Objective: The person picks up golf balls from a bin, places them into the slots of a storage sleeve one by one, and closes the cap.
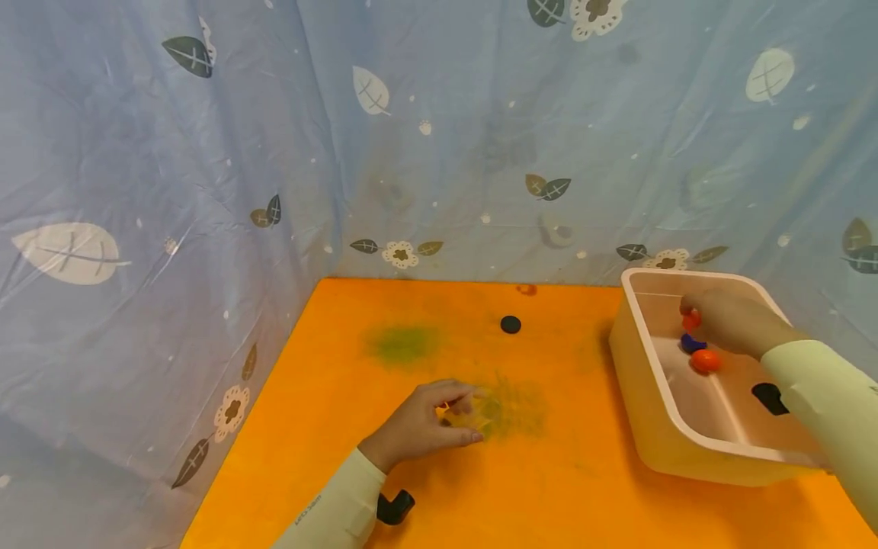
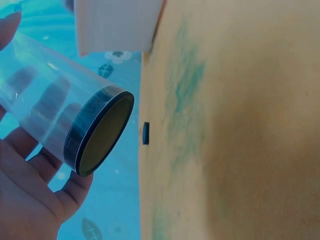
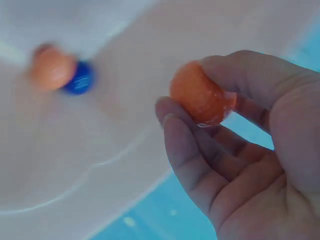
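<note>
Orange and glossy, that's the ball [image 3: 197,92] right out on the fingertips of the right hand [image 1: 730,320], pinched between thumb and fingers, so this grip is grasping it, up over the inside of the pale tub [image 1: 645,396]. Watch that hold: a smooth, round surface with so little finger round it could squirt loose if the pinch slackens or squeezes off-centre. A dropped ball would likely roll, perhaps knocking the blue piece [image 1: 693,344] and second orange ball [image 1: 706,361] lying side by side below. A dark object [image 1: 770,398] shows in the tub too, partly behind the sleeve; its shape I can't tell.

Across to the left hand [image 1: 425,427], fingers curled about a clear tube [image 2: 52,65], tilted, with a black band [image 2: 86,122] round its end. Slick, see-through walls, so too loose a hold might let it slide.

Look at the tub: smooth sides, rounded corners, rolled rim. Orange counter [image 1: 562,473] beneath, smudged green, with a flat black disc [image 1: 511,325] beyond the tube and a bent black piece [image 1: 395,508] beside the left sleeve. Behind it all, creased blue sheeting [image 1: 466,152] printed with leaves and flowers.
</note>
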`<action>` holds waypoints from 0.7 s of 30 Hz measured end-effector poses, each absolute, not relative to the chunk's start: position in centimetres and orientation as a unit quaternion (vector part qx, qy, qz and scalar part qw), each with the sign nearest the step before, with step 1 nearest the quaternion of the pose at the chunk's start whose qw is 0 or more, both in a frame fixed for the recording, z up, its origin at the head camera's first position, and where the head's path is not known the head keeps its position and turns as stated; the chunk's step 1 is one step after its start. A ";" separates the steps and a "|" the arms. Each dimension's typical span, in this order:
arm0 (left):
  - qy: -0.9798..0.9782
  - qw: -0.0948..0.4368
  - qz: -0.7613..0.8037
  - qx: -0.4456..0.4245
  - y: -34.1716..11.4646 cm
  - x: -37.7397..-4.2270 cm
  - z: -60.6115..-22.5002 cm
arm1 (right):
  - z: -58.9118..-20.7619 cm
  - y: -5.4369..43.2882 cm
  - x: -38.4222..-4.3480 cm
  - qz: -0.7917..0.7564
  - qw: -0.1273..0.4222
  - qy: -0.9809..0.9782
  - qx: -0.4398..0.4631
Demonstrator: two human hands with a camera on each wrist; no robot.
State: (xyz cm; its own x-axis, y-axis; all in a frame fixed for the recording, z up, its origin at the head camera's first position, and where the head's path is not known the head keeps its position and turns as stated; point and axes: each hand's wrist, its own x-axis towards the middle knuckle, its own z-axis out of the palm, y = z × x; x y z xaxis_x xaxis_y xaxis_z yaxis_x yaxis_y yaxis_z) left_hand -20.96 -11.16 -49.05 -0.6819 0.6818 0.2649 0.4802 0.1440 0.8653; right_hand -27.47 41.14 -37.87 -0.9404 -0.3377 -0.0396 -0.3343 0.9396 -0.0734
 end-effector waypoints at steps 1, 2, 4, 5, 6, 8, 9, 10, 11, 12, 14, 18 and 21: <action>0.752 0.094 0.526 0.386 -11.2 -21.0 -49.0 | -37.2 40.5 -27.4 -0.038 0.015 0.986 -0.161; 0.752 0.094 0.526 0.387 -11.2 -21.0 -49.0 | -36.5 39.8 -27.2 -0.041 0.006 0.987 -0.154; 0.750 0.092 0.523 0.394 -11.1 -21.0 -49.0 | -35.5 38.7 -27.0 -0.054 -0.020 0.987 -0.152; 0.748 0.092 0.522 0.399 -11.1 -21.0 -49.0 | -35.1 38.2 -26.7 -0.066 -0.032 0.986 -0.149; 0.747 0.093 0.522 0.401 -11.0 -21.0 -49.0 | -34.8 37.7 -26.5 -0.079 -0.041 0.985 -0.147; 0.743 0.096 0.526 0.403 -10.9 -21.0 -49.1 | -34.4 36.5 -26.2 -0.115 -0.065 0.980 -0.146; 0.743 0.097 0.525 0.403 -10.8 -21.0 -49.1 | -34.2 35.8 -25.9 -0.137 -0.078 0.977 -0.141; 0.742 0.098 0.526 0.404 -10.7 -20.9 -49.1 | -34.1 35.1 -25.6 -0.161 -0.089 0.974 -0.135; 0.742 0.102 0.526 0.403 -10.7 -20.9 -49.1 | -33.9 34.3 -25.2 -0.183 -0.102 0.969 -0.129; 0.741 0.106 0.527 0.402 -10.6 -20.9 -49.0 | -33.7 33.6 -24.8 -0.207 -0.118 0.963 -0.126; 0.743 0.104 0.524 0.404 -10.4 -20.8 -48.9 | -33.2 32.0 -23.8 -0.255 -0.151 0.946 -0.129; 0.739 0.103 0.530 0.402 -10.3 -20.9 -48.4 | -32.3 28.8 -21.8 -0.337 -0.211 0.903 -0.163; 0.742 0.097 0.527 0.404 -10.0 -21.2 -48.1 | -32.0 26.4 -20.7 -0.376 -0.245 0.870 -0.205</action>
State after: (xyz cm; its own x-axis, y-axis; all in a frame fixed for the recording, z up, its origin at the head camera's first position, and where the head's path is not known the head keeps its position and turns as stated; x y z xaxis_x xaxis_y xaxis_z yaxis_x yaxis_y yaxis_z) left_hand -21.17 -10.03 -48.10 -0.6544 0.7017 0.2819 0.4974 0.1186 0.8594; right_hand -20.68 26.43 -31.96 -0.7966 -0.1720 0.5795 -0.5400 0.6334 -0.5543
